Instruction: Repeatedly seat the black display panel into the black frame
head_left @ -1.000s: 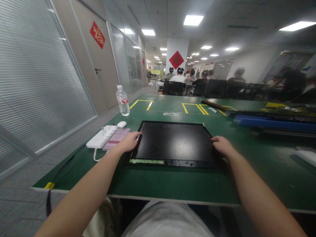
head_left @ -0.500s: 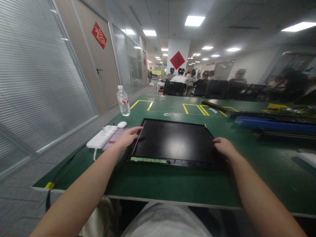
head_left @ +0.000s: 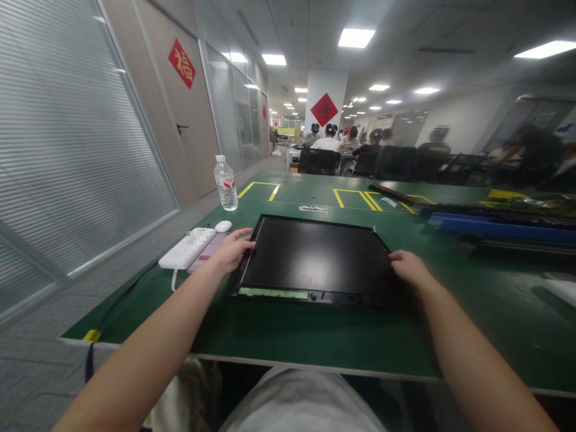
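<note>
A black flat screen panel (head_left: 317, 258) lies face up on the green table (head_left: 315, 336) in front of me. A green circuit strip shows along its near edge. My left hand (head_left: 230, 249) rests at the panel's left edge with the fingers stretched out towards it. My right hand (head_left: 408, 269) grips the right edge, fingers curled over the rim. Under my left hand lies a phone (head_left: 202, 253) with a pink screen.
A white power bank (head_left: 182, 255) and a small white mouse (head_left: 222, 226) sit left of the panel, a water bottle (head_left: 225, 184) farther back. Blue and black trays (head_left: 499, 228) fill the right side. Yellow tape marks the far table. Several people sit at desks behind.
The panel's left side has lifted and shifted slightly away from me. My left hand has slid a little farther along its left edge. My right hand has stayed put.
</note>
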Demonstrator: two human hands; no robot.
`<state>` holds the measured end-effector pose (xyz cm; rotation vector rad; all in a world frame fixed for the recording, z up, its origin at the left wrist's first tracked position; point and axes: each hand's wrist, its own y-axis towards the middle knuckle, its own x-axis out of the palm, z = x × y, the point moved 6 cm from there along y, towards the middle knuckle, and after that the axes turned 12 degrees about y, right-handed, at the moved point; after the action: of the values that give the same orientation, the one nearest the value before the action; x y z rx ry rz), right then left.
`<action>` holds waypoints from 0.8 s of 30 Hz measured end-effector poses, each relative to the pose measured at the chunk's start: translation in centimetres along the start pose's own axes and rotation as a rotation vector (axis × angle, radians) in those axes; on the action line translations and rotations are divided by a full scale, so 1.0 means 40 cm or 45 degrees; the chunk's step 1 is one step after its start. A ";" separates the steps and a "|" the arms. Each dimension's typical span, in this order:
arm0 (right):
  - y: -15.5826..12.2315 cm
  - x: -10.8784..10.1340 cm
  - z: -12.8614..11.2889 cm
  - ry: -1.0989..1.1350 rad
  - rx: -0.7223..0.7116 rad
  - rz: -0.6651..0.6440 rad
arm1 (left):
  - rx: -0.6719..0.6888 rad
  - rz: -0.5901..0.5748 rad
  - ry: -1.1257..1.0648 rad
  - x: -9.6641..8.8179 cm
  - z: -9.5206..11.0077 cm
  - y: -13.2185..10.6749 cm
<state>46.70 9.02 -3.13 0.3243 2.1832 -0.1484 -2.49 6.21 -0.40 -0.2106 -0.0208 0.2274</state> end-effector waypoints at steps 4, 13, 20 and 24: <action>0.007 0.006 0.005 0.016 -0.015 -0.017 | -0.022 -0.001 -0.103 0.003 0.000 0.005; 0.004 0.004 0.004 0.050 -0.039 0.022 | -0.065 -0.097 -0.154 0.011 -0.020 0.012; -0.001 0.003 -0.004 0.034 -0.025 -0.003 | -0.052 -0.117 -0.056 0.015 -0.019 0.006; -0.004 0.006 -0.007 0.049 -0.019 -0.016 | -0.039 -0.174 -0.057 0.024 -0.016 0.010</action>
<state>46.32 8.99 -3.18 0.3072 2.2235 -0.1334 -1.60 6.67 -1.10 -0.2339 -0.0827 0.0959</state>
